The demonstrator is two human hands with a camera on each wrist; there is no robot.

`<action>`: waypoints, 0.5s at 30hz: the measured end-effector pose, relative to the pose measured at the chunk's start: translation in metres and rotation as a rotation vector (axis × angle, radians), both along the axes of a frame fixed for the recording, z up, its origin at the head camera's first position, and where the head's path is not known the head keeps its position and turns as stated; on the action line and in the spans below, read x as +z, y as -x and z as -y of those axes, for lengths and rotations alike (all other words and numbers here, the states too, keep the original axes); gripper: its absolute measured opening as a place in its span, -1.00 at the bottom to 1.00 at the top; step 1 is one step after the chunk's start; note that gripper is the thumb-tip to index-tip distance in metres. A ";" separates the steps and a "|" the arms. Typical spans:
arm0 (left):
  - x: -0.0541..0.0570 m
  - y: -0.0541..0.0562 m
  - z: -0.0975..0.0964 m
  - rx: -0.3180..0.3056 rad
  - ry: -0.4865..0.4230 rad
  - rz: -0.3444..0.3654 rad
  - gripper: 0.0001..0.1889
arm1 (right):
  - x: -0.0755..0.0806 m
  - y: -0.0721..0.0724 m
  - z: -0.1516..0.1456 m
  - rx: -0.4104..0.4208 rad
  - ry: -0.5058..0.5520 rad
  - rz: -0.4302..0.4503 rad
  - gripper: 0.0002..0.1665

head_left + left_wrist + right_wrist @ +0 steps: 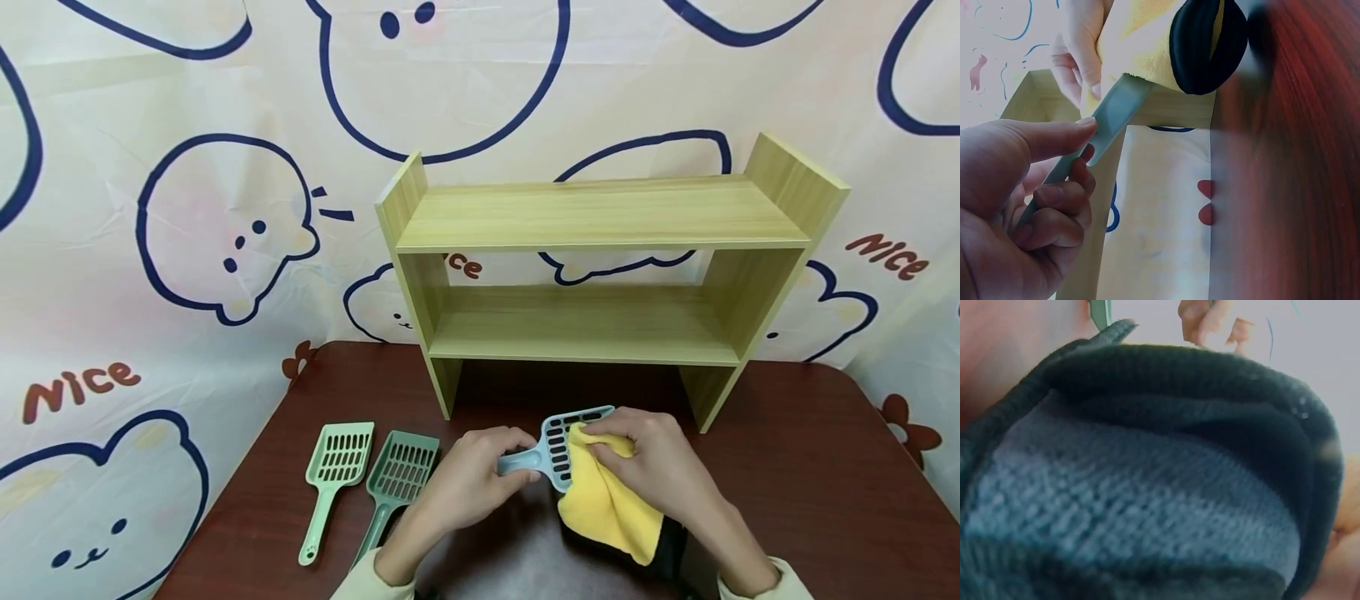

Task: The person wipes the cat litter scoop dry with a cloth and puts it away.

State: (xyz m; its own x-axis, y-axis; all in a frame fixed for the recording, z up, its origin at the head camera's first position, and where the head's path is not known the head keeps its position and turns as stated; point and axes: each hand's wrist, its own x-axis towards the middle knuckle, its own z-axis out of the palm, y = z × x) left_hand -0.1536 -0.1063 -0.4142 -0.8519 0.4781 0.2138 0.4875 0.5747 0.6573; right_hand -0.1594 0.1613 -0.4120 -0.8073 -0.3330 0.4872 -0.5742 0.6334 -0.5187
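Observation:
In the head view my left hand pinches the handle of a light blue slotted litter scoop, thumb on one side and fingers on the other. My right hand grips a yellow cloth against the scoop's slotted head, covering part of it. The cloth's lower part hangs down, and its dark-edged side shows in the left wrist view. That cloth's grey fuzzy side fills most of the right wrist view and hides the right fingers there.
On the dark red table, a light green scoop and a dark green scoop lie at left. The dark green one's handle is partly behind the left forearm. A wooden two-tier shelf stands behind the hands, before a patterned curtain.

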 end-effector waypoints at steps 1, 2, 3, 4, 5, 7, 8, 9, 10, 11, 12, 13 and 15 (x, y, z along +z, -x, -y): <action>-0.001 0.000 -0.001 -0.002 0.001 -0.001 -0.80 | -0.001 0.000 0.002 0.009 0.001 0.007 -0.65; -0.001 0.000 -0.001 -0.004 0.003 -0.003 -0.80 | -0.002 -0.001 0.004 0.016 0.001 0.014 -0.65; -0.002 -0.001 -0.002 -0.005 0.007 -0.006 -0.80 | -0.002 -0.001 0.006 0.020 0.001 0.024 -0.65; -0.003 -0.001 -0.003 -0.006 0.012 -0.009 -0.80 | -0.003 -0.002 0.008 0.021 -0.002 0.028 -0.65; -0.003 -0.001 -0.003 -0.006 0.017 -0.012 -0.80 | -0.003 -0.002 0.009 0.023 -0.004 0.033 -0.65; -0.004 -0.001 -0.004 -0.007 0.024 -0.016 -0.79 | -0.004 -0.003 0.011 0.023 -0.010 0.041 -0.64; -0.004 -0.001 -0.005 -0.008 0.026 -0.017 -0.79 | -0.004 -0.003 0.011 0.022 -0.015 0.044 -0.63; -0.004 -0.001 -0.005 -0.009 0.028 -0.018 -0.79 | -0.004 -0.003 0.011 0.021 -0.021 0.046 -0.63; -0.004 -0.001 -0.005 -0.009 0.029 -0.019 -0.79 | -0.004 -0.004 0.011 0.019 -0.030 0.043 -0.63; -0.004 -0.001 -0.005 -0.008 0.030 -0.017 -0.79 | -0.004 -0.004 0.010 0.018 -0.039 0.041 -0.64; -0.004 -0.001 -0.005 -0.006 0.031 -0.018 -0.79 | -0.003 -0.004 0.010 0.016 -0.047 0.037 -0.64; -0.004 -0.001 -0.004 -0.005 0.032 -0.019 -0.79 | -0.003 -0.004 0.009 0.014 -0.055 0.033 -0.65; -0.003 -0.001 -0.004 -0.001 0.034 -0.017 -0.79 | -0.002 -0.003 0.006 0.011 -0.068 0.026 -0.66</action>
